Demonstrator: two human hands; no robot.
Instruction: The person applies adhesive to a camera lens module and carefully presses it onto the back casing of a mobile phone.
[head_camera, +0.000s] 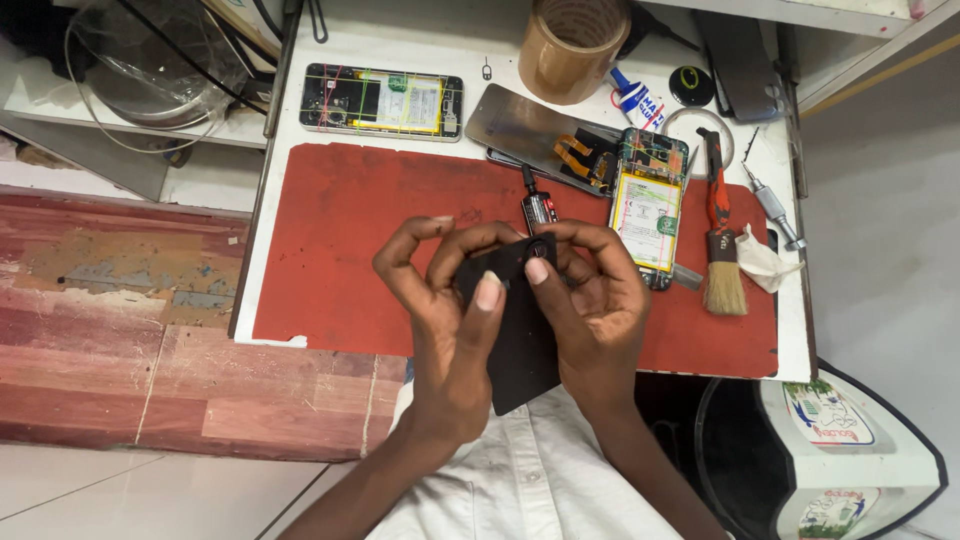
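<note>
The black phone back cover (520, 340), clamped in both your hands, left hand (445, 320) and right hand (595, 310), may crack if your thumbs press hard near its camera hole.

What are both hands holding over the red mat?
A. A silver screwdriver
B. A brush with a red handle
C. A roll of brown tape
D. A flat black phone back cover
D: the left hand and right hand both grip the flat black phone back cover above the red mat, while the brush and tape roll lie untouched.
</note>
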